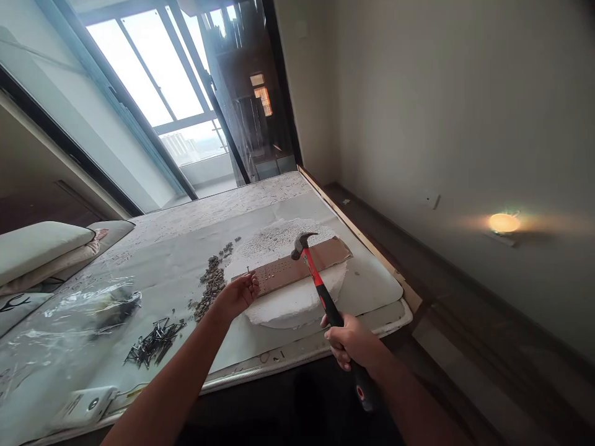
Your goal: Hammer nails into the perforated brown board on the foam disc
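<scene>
My right hand (349,342) is wrapped round the red and black handle of a claw hammer (313,267), whose steel head hangs over a brown wooden board (297,267). The board lies on a round white foam block (290,291). Rows of small holes or nail heads dot the board's left half. My left hand (240,293) pinches a thin nail (248,272) upright at the board's left end.
A heap of dark nails (153,342) and a strip of small dark bits (211,286) lie on the paper-covered table (176,260). Crumpled clear plastic (79,310) and a white device (86,406) sit at the left. Pillows (41,248) lie beyond; a wall lamp (504,223) glows on the right.
</scene>
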